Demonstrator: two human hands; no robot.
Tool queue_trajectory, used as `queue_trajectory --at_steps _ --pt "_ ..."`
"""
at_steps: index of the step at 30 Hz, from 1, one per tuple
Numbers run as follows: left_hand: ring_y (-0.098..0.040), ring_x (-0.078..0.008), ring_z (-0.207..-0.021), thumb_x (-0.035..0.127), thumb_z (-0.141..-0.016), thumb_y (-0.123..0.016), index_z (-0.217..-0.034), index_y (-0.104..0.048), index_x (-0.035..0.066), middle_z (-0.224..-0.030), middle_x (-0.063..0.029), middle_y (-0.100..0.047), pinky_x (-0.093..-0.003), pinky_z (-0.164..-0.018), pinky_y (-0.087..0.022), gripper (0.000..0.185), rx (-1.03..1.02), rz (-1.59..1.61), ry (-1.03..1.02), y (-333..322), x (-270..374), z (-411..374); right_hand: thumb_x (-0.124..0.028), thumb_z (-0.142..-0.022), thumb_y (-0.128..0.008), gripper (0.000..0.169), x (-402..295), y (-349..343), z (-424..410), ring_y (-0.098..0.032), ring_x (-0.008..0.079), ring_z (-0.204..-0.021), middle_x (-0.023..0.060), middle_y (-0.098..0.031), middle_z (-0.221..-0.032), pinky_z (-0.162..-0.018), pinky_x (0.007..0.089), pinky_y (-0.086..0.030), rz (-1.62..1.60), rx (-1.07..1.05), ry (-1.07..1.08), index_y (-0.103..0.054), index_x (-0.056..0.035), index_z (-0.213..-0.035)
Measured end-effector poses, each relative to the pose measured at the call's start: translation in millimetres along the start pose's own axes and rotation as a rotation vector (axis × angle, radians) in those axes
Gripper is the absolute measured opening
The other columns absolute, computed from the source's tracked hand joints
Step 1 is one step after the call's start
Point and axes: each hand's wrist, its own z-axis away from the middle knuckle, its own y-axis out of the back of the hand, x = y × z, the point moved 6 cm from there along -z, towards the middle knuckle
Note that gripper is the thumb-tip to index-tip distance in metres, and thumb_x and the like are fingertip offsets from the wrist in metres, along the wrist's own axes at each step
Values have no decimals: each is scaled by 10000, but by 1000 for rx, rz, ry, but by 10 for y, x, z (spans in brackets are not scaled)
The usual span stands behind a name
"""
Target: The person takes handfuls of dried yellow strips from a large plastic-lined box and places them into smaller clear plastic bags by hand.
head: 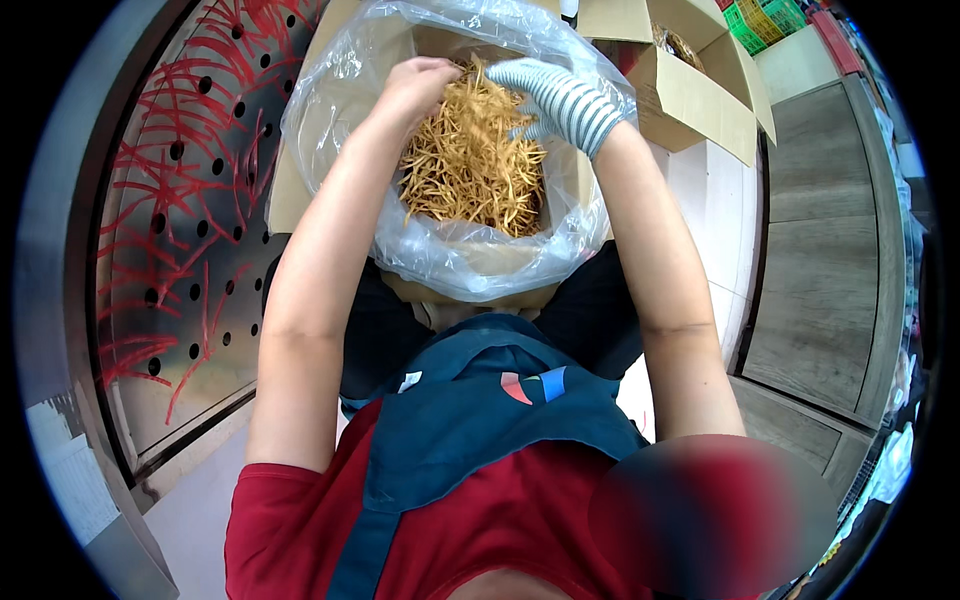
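Note:
A heap of thin golden-brown dried strips [480, 169] fills the middle of a cardboard box [442, 39] lined with a clear plastic bag [330, 112]. At the far left part of the heap is my left hand [421, 84], bare, with curled fingers at the strips; its grip is partly hidden. My right hand [562, 101] wears a white-and-grey striped knit glove. Its fingers are spread over the right side of the heap, and no strips show clearly held in them. Between the two hands some strips look blurred. The bag's edge is folded outward over the box rim.
An open cardboard box [697, 94] with brown contents stands at the far right. Along the left is a perforated metal panel [202, 225] with red strands across it. A grey wood-grain cabinet [814, 240] stands right. Green and yellow plastic crates [765, 22] sit beyond.

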Motion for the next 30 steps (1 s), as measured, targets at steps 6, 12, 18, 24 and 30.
queue_trajectory --at_steps 6,12,18,24,30 --pt "-628 -250 -984 365 -889 -589 -1229 -542 -23 -1159 -178 -624 -370 -853 -508 518 79 124 372 206 -1525 -573 -522 -742 -726 960 1060 167 -514 -263 414 -1377 207 -200 -1542 -1069 547 -318 -232 129 -260 -279 -109 -1485" --pt "-297 -351 -1388 567 -767 -684 -1425 -291 -77 -1465 -263 -336 -474 -1123 -276 1001 97 -23 475 -6 -1533 -183 -523 -818 -646 798 2338 164 -954 -450 321 -1264 165 -434 -1414 -1056 481 -362 -429 263 -427 -382 -78 -1426" --pt "-307 -340 -1376 629 -629 -780 -1465 -224 -29 -1491 -239 -295 -471 -1110 -290 1201 -14 337 519 -234 -2105 -310 -574 -923 -327 727 3411 30 -1411 -291 280 -1365 56 -326 -1499 -1122 508 -217 -1147 207 -409 -257 -115 -1482" --pt "-232 -348 -1408 604 -585 -805 -1493 -74 -15 -1519 -255 -203 -491 -1133 -236 1319 -125 154 629 -548 -2232 -360 -554 -766 -703 833 2556 36 -975 -532 285 -1170 163 -531 -1328 -961 457 -456 -639 288 -576 -441 -73 -1393" --pt "-290 -346 -1382 453 -597 -842 -1473 -80 -67 -1491 -281 -241 -426 -1128 -278 1272 -266 210 520 -555 -1531 -148 -357 -761 -766 674 2327 38 -977 -631 268 -1002 155 -635 -1167 -856 396 -540 -824 126 -409 -526 -30 -1299"
